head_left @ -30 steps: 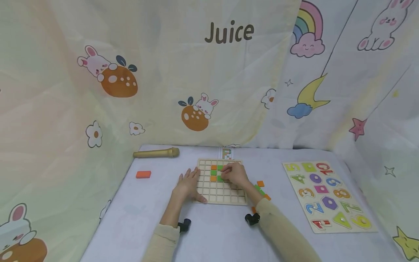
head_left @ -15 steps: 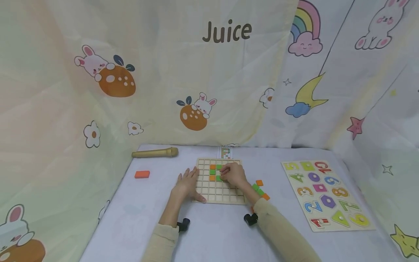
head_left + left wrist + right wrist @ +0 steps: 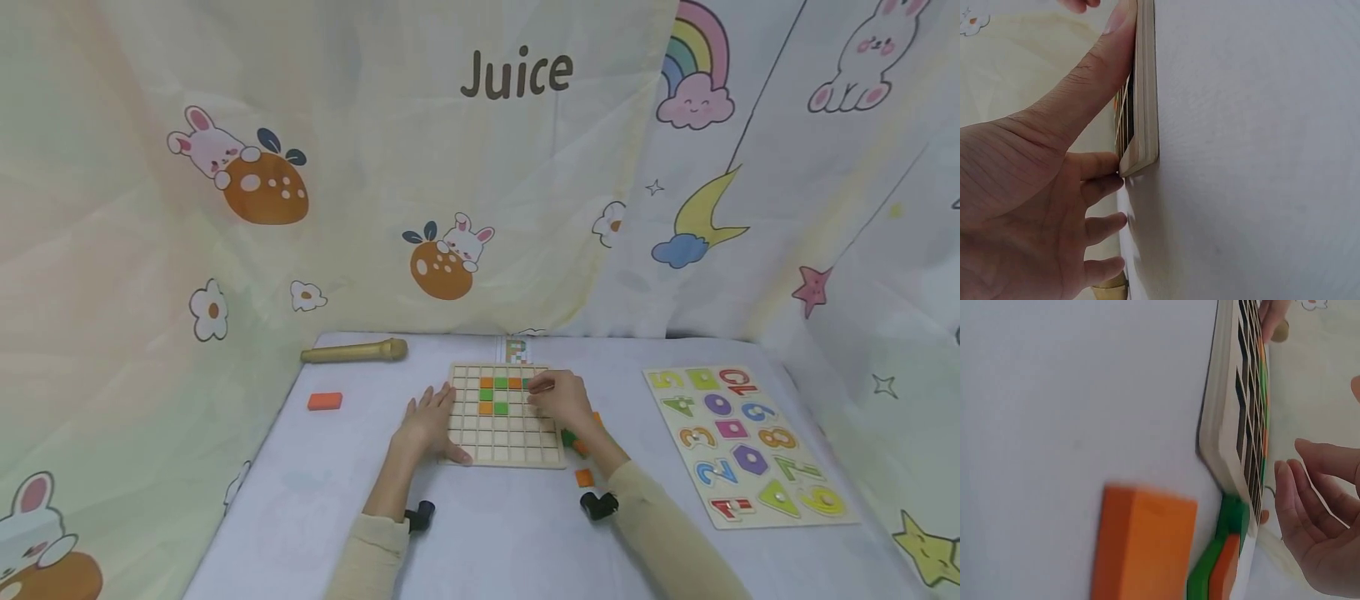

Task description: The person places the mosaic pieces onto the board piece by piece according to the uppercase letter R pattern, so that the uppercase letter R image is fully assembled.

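Observation:
A wooden grid board (image 3: 506, 454) lies on the table, with several orange and green square tiles (image 3: 487, 395) in its upper cells. My left hand (image 3: 427, 429) spreads its fingers along the board's left edge, and its thumb (image 3: 1085, 81) rests against the near edge. Over the board's upper right is my right hand (image 3: 558, 398), thumb and fingers curved towards each other. A gap shows between those fingertips in the right wrist view, with no tile in it. Right beside them in the head view sits a green tile (image 3: 526, 383), partly covered, in the top row next to an orange tile (image 3: 513, 383).
Loose tiles lie right of the board, including an orange tile (image 3: 585, 477) and a green tile (image 3: 568, 437). A patterned card (image 3: 517, 350) is behind the board. A gold microphone (image 3: 354, 351) and orange block (image 3: 325, 401) lie left, a number puzzle (image 3: 750, 450) right.
My right hand has moved right across the board, uncovering an orange tile and part of a green one in the top row. My left hand stays at the board's edge.

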Motion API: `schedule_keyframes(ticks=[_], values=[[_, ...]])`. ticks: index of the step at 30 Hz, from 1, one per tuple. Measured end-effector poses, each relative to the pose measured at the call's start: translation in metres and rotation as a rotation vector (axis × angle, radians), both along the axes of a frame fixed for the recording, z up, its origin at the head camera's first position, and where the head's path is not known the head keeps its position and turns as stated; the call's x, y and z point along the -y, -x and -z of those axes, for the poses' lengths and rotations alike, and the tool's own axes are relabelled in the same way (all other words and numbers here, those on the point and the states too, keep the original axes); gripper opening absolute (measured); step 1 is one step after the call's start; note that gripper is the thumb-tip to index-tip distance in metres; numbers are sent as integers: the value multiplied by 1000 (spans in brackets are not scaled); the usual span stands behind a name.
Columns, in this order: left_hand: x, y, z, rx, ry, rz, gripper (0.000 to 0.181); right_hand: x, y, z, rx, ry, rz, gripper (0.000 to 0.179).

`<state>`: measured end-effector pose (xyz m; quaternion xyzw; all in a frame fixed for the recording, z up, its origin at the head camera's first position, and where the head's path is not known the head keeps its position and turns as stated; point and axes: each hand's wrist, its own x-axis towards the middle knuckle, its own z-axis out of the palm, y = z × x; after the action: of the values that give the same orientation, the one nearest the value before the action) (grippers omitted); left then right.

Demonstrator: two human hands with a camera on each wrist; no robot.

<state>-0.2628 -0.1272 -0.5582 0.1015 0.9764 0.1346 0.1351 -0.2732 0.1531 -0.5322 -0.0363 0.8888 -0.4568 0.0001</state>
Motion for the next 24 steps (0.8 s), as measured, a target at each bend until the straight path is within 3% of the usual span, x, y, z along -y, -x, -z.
schedule_keyframes(ticks=[9,17,24], values=[[1,-8,-11,1,-49,-2,146,-29,-5,-7,-6,-33,48,20],[1,-3,-3,-3,-27,12,143,-56,-14,-4,11,-70,85,20],[1,-5,-6,0,-56,5,146,-81,-18,5,49,-117,71,23]])
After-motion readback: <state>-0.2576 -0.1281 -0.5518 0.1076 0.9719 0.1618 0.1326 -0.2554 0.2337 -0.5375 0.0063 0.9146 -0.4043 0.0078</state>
